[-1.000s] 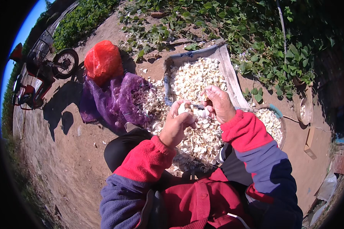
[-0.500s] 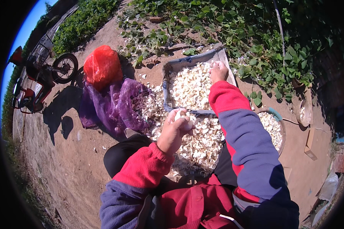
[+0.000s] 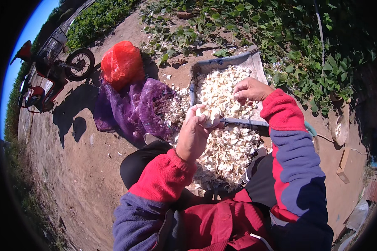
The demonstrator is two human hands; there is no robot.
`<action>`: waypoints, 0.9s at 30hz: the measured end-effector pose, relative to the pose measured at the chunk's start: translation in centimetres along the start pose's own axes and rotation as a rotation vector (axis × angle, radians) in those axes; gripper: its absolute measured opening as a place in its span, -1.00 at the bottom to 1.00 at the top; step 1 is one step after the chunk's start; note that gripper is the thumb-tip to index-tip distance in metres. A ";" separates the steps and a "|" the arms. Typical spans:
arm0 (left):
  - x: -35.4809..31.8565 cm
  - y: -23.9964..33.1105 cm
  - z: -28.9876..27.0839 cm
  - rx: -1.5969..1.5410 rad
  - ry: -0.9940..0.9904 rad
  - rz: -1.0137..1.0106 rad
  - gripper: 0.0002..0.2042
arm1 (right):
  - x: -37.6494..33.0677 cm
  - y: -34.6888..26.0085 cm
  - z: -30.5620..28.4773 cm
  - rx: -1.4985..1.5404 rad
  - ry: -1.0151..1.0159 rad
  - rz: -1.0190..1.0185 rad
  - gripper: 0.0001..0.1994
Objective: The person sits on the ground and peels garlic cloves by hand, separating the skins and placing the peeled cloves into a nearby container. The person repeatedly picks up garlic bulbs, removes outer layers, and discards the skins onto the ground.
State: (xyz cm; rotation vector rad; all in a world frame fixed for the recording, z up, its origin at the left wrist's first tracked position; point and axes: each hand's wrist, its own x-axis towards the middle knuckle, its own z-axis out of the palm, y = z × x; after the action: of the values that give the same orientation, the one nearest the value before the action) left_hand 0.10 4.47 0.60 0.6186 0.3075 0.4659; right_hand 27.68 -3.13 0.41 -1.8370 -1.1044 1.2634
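Pale garlic [image 3: 208, 113] in closed left grip [image 3: 197, 129]

Tray [image 3: 255, 62] of garlic pieces: ahead of the person, on the ground. Loose garlic heap [image 3: 230, 154]: nearer, between tray and lap. Right hand [image 3: 249, 90]: over the tray. Left hand [image 3: 197, 131]: over the heap, gripping a garlic bulb [image 3: 207, 115]. Mesh sack [image 3: 134, 108]: left of tray. Tied bag [image 3: 122, 63]: behind the sack. Motorbike [image 3: 50, 71]: far left. Vines [image 3: 280, 33]: behind and right.
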 end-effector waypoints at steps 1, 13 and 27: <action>0.0 0.2 0.1 0.020 -0.014 0.022 -0.71 | -1.1 -1.1 1.1 -0.151 -0.005 0.001 -0.81; -1.6 -0.6 0.8 0.287 0.000 -0.252 -0.61 | -10.0 -4.0 14.3 -0.538 0.652 -0.657 -0.75; -2.8 -2.1 2.2 0.355 0.072 -0.449 -0.77 | -11.0 -3.3 14.5 -0.326 0.564 -0.854 -0.80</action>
State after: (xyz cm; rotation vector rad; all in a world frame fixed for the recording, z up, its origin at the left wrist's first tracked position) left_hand -0.68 0.52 1.37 0.8511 0.5898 -0.0022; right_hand 11.04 -10.94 2.84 -1.4883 -1.5498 0.0721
